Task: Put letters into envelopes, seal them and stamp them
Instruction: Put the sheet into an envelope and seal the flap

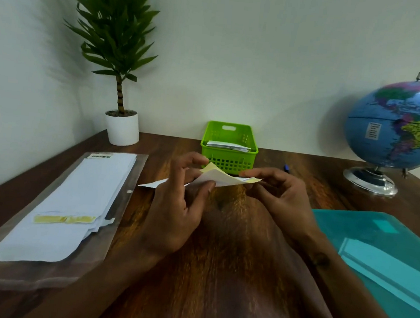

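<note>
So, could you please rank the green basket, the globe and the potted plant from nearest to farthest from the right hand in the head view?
From the right hand:
1. Green basket, just beyond it, slightly left.
2. Globe, back right of the desk.
3. Potted plant, back left, past the left hand.

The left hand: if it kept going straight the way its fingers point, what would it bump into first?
Probably the green basket. The left hand points away from the person, holding the envelope, and the basket stands just beyond; depth is hard to judge.

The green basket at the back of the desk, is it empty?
Not empty. The green basket holds a small stack of white papers lying flat inside, visible just above its front rim.
</note>
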{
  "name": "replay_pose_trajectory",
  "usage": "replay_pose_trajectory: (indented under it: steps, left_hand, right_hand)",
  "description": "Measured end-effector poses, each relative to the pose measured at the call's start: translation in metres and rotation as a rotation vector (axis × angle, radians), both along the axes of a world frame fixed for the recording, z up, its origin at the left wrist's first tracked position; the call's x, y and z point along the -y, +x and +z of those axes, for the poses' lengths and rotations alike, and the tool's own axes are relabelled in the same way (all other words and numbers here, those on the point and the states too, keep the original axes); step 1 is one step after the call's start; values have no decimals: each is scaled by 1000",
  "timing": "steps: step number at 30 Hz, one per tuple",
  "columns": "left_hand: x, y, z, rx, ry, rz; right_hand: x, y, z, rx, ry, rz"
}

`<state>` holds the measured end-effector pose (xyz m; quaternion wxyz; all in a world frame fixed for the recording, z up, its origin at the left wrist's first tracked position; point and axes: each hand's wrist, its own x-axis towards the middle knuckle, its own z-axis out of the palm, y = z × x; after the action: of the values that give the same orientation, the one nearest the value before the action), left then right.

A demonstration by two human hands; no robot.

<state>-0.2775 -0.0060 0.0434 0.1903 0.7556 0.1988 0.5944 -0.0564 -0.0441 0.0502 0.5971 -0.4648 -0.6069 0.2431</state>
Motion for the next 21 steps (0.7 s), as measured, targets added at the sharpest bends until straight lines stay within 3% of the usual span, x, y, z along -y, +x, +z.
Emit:
replay_pose_trajectory:
  steps: [5, 9, 14, 21]
  left_hand:
    - [-5, -6, 3, 68, 28, 99]
    - [-9, -10, 1, 73, 80, 151]
    - [-10, -13, 1, -95, 236, 194]
    - [-5, -12, 7, -153, 328, 203]
  right_hand:
    - [1, -17, 1, 174, 173, -257]
    - [4, -33, -10, 450, 440, -482]
    - [3, -40, -17, 623, 529, -434]
    - [5, -38, -15, 600, 548, -465]
